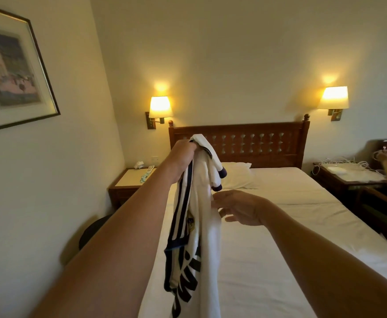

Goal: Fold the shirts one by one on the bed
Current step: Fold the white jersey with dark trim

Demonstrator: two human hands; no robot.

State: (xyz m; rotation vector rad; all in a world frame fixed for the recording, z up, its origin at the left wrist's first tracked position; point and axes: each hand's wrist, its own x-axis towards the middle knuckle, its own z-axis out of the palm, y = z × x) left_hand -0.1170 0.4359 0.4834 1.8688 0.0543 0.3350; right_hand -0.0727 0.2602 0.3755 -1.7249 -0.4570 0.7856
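A: Why is the football shirt (194, 216) held up in the air rather than laid out?

B: It appears to be held that way so it can hang free and be straightened before folding. It is gripped at its top end by the left hand (183, 157), above the near part of the bed (279, 249), and the rest is left to hang down below the fingers, bunched lengthwise, with the dark-striped sleeve and printed lettering draped toward the bottom of the view.

A: How are the fingers of that hand set?

B: They are curled tightly round a gathered fold of white cloth, apparently near the collar or shoulder. A dark-edged cuff is seen spilling over to the right of the knuckles.

A: And the right hand (240, 207)?

B: It is held open, fingers nearly straight and slightly spread, with nothing grasped. The fingertips (215, 204) are brought up against the hanging cloth's right edge, below the left fingers; whether the cloth is actually touched cannot be told for certain. A reach for the side of the shirt, to spread it, is judged likely.

A: What lies beyond the fingers?

B: A pillow (236, 177) is seen just past them, before the wooden headboard (256, 143).

A: How far along is the fold?

B: It is judged not yet begun; no crease has been made.
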